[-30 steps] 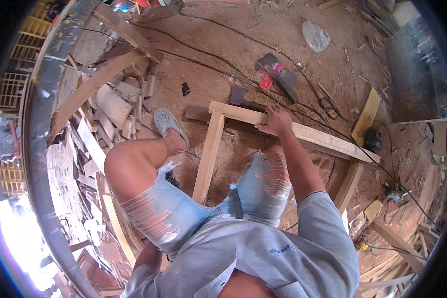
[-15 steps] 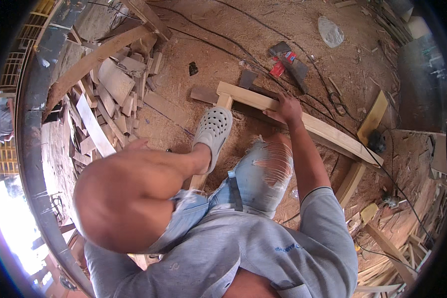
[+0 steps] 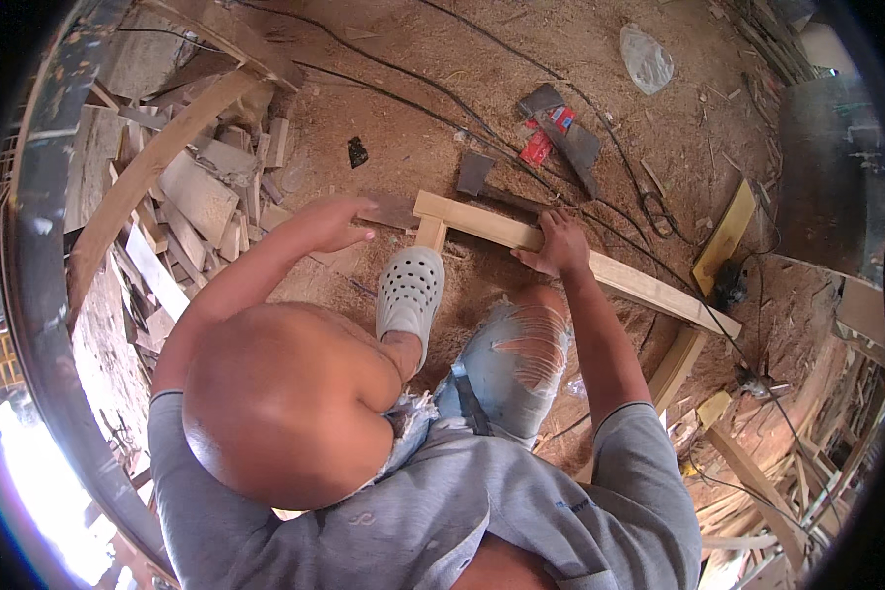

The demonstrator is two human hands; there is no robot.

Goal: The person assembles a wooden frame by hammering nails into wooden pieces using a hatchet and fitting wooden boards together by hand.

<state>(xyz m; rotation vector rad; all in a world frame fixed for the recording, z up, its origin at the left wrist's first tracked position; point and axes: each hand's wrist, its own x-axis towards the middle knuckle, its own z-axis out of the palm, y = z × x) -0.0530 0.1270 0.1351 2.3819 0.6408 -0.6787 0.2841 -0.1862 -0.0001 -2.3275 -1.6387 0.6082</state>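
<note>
A pale wooden frame lies on the ground in front of me. Its long rail [image 3: 649,292] slopes away to the right, and a shorter side piece [image 3: 430,234] meets it near the left end. My right hand [image 3: 560,246] is wrapped over the top of the long rail, thumb on the near side. To the left of the frame's corner, my left hand [image 3: 336,224] hovers with fingers stretched forward and thumb apart, holding nothing. My foot in a grey perforated clog [image 3: 410,290] rests on the side piece, covering part of it.
A heap of wood offcuts [image 3: 202,187] lies at the left, under a slanted board. Black cables [image 3: 462,108] cross the sawdust-covered ground beyond the frame. Dark blocks and red packets [image 3: 551,138] lie past the rail. Another frame piece [image 3: 677,364] runs toward me at the right.
My left hand has risen from behind my knee and moved forward toward the frame's left corner. My right hand stays on the rail. The whole view has shifted slightly.
</note>
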